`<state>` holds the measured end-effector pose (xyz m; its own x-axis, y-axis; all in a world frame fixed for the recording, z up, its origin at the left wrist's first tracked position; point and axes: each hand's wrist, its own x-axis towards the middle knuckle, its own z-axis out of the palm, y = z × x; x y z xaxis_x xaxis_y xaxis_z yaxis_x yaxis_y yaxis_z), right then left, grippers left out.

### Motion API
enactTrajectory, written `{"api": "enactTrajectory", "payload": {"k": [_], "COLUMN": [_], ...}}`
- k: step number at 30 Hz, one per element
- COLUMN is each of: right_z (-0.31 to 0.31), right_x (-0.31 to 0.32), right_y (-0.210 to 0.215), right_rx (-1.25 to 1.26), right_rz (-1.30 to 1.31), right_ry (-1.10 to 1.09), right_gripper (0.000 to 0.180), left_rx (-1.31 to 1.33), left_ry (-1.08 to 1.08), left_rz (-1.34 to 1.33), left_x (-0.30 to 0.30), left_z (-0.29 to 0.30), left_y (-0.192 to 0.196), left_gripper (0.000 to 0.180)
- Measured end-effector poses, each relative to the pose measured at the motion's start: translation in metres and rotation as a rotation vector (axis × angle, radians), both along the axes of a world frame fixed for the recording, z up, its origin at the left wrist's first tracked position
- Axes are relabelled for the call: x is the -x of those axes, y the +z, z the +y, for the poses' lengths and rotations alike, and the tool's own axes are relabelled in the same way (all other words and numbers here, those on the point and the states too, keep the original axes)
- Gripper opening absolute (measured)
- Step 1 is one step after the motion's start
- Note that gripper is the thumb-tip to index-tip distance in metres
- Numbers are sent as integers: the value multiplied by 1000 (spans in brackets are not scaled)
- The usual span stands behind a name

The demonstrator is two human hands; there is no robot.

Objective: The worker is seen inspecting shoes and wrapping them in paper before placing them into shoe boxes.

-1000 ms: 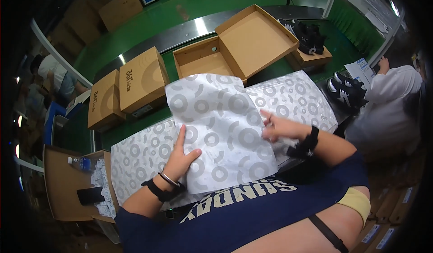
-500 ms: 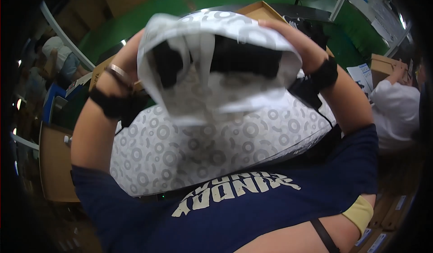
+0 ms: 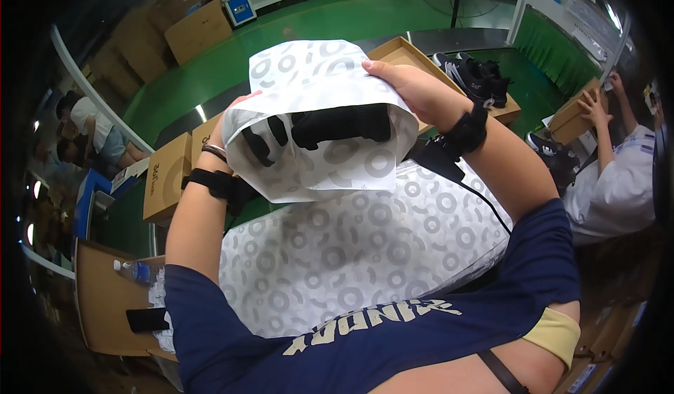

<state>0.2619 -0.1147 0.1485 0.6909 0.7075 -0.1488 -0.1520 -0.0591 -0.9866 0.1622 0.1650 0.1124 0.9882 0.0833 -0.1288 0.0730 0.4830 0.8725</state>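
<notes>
The patterned paper (image 3: 351, 176) looks light, soft and easily creased; the black contents (image 3: 344, 127) probably give the bundle most of its weight, so a hold that supports both sides seems safer than pinching one thin edge. It is white with grey rings and arcs, its open end gaping toward the wearer; what the contents are is unclear. The bundle is held up above a stack of matching sheets (image 3: 330, 261). The right hand (image 3: 421, 92) grips its upper right, thumb on top; the left hand (image 3: 220, 131) holds the left side, fingers mostly hidden. Beyond are black shoes (image 3: 477, 85).
</notes>
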Motion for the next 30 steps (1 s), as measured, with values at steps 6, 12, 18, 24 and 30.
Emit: {"api": "enactTrajectory", "payload": {"k": [6, 12, 18, 24, 30], "right_z": [45, 82, 101, 90, 116], "right_x": [-58, -69, -16, -42, -14], "right_y": [-76, -196, -188, -207, -203], "right_rx": [38, 567, 1082, 907, 890], "right_rz": [170, -711, -1327, -1399, -1344], "right_ry": [9, 24, 803, 279, 420], "right_gripper": [42, 53, 36, 20, 26], "left_rx": [39, -1697, -2120, -1780, -1521], "left_ry": [102, 42, -66, 218, 701], "left_rz": [39, 372, 270, 540, 1187], "left_x": [-43, -70, -5, 164, 467], "left_z": [34, 33, -2, 163, 281], "left_y": [-75, -174, -127, -112, -206], "left_gripper": [51, 42, 40, 31, 45]}}
